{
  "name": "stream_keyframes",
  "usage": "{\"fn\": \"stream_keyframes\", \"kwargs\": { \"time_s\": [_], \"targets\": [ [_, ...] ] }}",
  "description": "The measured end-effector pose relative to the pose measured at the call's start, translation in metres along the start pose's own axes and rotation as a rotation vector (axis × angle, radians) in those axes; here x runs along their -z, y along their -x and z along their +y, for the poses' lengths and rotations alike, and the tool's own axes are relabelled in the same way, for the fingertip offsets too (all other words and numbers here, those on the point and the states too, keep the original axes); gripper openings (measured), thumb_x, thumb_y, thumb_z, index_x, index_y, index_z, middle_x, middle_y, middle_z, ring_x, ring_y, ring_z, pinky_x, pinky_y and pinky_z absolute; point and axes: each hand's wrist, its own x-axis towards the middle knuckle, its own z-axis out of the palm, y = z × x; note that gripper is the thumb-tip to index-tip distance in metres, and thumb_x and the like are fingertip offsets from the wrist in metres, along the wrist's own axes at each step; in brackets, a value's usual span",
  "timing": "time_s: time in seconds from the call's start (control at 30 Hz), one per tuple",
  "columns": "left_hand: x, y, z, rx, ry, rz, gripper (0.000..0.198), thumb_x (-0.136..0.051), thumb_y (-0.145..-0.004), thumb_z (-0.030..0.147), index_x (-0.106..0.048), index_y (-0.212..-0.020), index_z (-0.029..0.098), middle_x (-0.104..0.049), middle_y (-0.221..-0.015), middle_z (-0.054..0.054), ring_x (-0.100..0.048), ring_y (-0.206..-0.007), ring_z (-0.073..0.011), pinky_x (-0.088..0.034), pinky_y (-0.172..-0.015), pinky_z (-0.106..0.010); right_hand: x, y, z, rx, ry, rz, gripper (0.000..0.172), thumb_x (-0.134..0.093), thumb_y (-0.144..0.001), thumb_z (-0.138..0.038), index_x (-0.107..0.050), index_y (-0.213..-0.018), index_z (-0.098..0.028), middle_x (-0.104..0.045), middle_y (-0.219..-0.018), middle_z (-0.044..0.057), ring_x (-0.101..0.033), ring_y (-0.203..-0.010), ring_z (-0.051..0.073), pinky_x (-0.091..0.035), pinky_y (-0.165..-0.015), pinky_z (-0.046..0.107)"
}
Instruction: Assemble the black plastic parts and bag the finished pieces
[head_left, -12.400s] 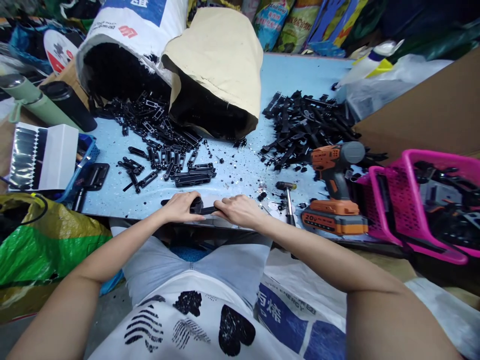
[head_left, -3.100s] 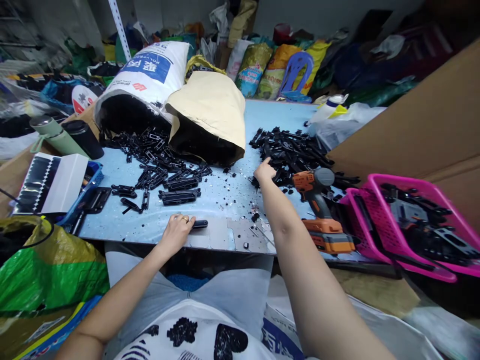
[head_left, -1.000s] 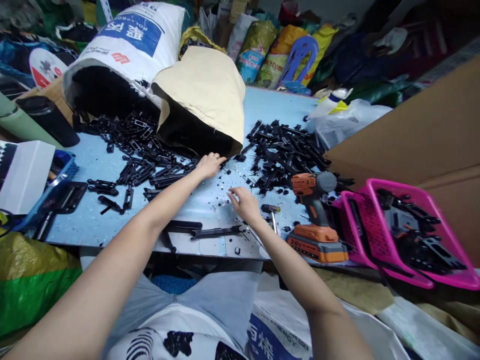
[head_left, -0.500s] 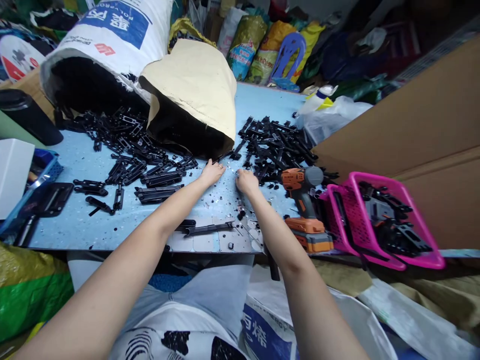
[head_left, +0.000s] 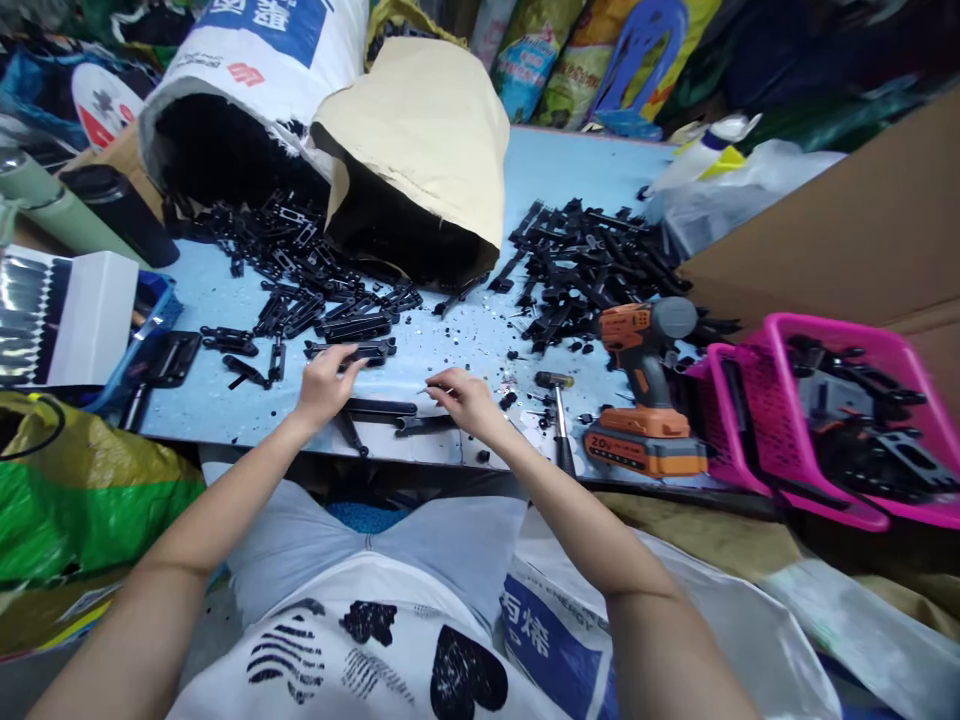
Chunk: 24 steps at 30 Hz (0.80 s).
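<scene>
My left hand [head_left: 327, 386] is at the near row of black plastic parts, thumb and forefinger apart beside a long black bracket [head_left: 375, 349]. Whether the fingertips touch that bracket I cannot tell. My right hand [head_left: 469, 405] is closed in a pinch on a small thin pin [head_left: 424, 390], held above the front of the table. Below and between the hands lie a black bar [head_left: 381, 408] and another slim black part [head_left: 424, 425]. A hammer [head_left: 558, 410] rests to the right of my right hand.
An orange cordless drill [head_left: 637, 385] stands at right beside pink baskets [head_left: 765, 400] of black parts. Behind are a paper sack [head_left: 420, 120], a white woven sack [head_left: 247, 70] and heaps of black parts [head_left: 592, 260]. Cardboard [head_left: 832, 220] walls the right side.
Both hands have drawn back from the paper sack's mouth toward me. My left hand has moved left to the black parts; my right now shows a pin. The view has shifted too.
</scene>
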Motion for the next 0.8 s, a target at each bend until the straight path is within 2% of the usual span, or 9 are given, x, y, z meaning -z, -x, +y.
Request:
{"fn": "stream_keyframes", "kwargs": {
  "time_s": [0.03, 0.1, 0.2, 0.4, 0.53, 0.6, 0.67, 0.73, 0.8],
  "targets": [
    [0.012, 0.018, -0.006, 0.049, -0.003, 0.064, 0.023, -0.056, -0.087, 0.034, -0.06, -0.1, 0.015, -0.068, -0.089, -0.007, -0.065, -0.078, -0.0181, -0.05, -0.074, -0.03, -0.005, 0.0, -0.01, 0.006, -0.001, -0.028, 0.015, -0.052, -0.09, -0.03, -0.062, -0.093, -0.019, -0.064, -0.087, 0.005, -0.059, -0.08, 0.016, -0.045, -0.071, 0.026],
    [0.024, 0.048, -0.015, 0.122, -0.019, 0.131, 0.023, -0.057, -0.087, 0.035, -0.061, -0.098, 0.016, -0.068, -0.083, -0.006, -0.065, -0.075, -0.0178, -0.051, -0.071, -0.03, -0.013, -0.001, -0.027, -0.009, 0.077, -0.067, 0.014, -0.053, -0.09, -0.029, -0.061, -0.09, -0.018, -0.064, -0.083, 0.005, -0.059, -0.078, 0.016, -0.043, -0.07, 0.026],
    [0.021, 0.072, -0.02, 0.132, -0.049, 0.121, 0.022, -0.055, -0.088, 0.035, -0.061, -0.097, 0.016, -0.068, -0.082, -0.006, -0.066, -0.075, -0.0182, -0.051, -0.071, -0.031, -0.015, -0.003, -0.043, -0.037, 0.285, -0.137, 0.014, -0.05, -0.091, -0.026, -0.06, -0.088, -0.017, -0.063, -0.086, 0.007, -0.058, -0.079, 0.017, -0.04, -0.069, 0.026],
    [0.009, 0.074, -0.019, -0.01, -0.163, 0.109, 0.021, -0.048, -0.091, 0.027, -0.06, -0.101, 0.013, -0.069, -0.084, -0.011, -0.066, -0.082, -0.022, -0.05, -0.079, -0.037, -0.022, -0.003, -0.059, -0.076, 0.602, -0.266, 0.017, -0.043, -0.095, -0.027, -0.056, -0.097, -0.016, -0.063, -0.091, 0.009, -0.059, -0.073, 0.017, -0.033, -0.06, 0.025],
    [0.014, 0.076, -0.019, -0.099, -0.202, -0.024, 0.024, -0.043, -0.093, 0.024, -0.06, -0.106, 0.013, -0.068, -0.09, -0.013, -0.065, -0.087, -0.0234, -0.049, -0.081, -0.04, -0.033, 0.006, -0.049, -0.027, 0.639, -0.282, 0.022, -0.039, -0.096, -0.032, -0.057, -0.095, -0.018, -0.064, -0.085, 0.008, -0.06, -0.073, 0.018, -0.034, -0.058, 0.025],
    [0.017, 0.079, -0.017, -0.145, -0.187, -0.13, 0.026, -0.042, -0.093, 0.025, -0.06, -0.109, 0.013, -0.068, -0.092, -0.014, -0.064, -0.088, -0.0241, -0.049, -0.08, -0.041, -0.036, 0.011, -0.043, 0.038, 0.595, -0.24, 0.027, -0.039, -0.096, -0.035, -0.059, -0.093, -0.018, -0.064, -0.088, 0.009, -0.061, -0.078, 0.02, -0.039, -0.061, 0.027],
    [0.019, 0.083, -0.014, -0.149, -0.166, -0.2, 0.029, -0.042, -0.093, 0.028, -0.059, -0.112, 0.014, -0.068, -0.099, -0.014, -0.063, -0.091, -0.0247, -0.049, -0.08, -0.041, -0.04, 0.012, -0.043, 0.126, 0.5, -0.154, 0.029, -0.039, -0.095, -0.039, -0.06, -0.097, -0.018, -0.064, -0.099, 0.011, -0.06, -0.089, 0.021, -0.045, -0.07, 0.03],
    [0.02, 0.087, -0.01, -0.104, -0.161, -0.189, 0.032, -0.042, -0.093, 0.03, -0.056, -0.117, 0.014, -0.065, -0.108, -0.015, -0.061, -0.099, -0.0257, -0.048, -0.083, -0.041, -0.046, 0.008, -0.049, 0.225, 0.388, -0.079, 0.031, -0.04, -0.095, -0.04, -0.059, -0.108, -0.019, -0.062, -0.113, 0.012, -0.058, -0.101, 0.022, -0.047, -0.082, 0.034],
    [0.021, 0.092, -0.005, -0.028, -0.177, -0.126, 0.036, -0.045, -0.092, 0.032, -0.052, -0.122, 0.013, -0.061, -0.115, -0.017, -0.057, -0.106, -0.027, -0.046, -0.087, -0.041, -0.052, 0.001, -0.057, 0.314, 0.307, -0.07, 0.037, -0.04, -0.095, -0.041, -0.053, -0.122, -0.02, -0.057, -0.124, 0.012, -0.055, -0.109, 0.023, -0.046, -0.089, 0.037]
  ]
}}
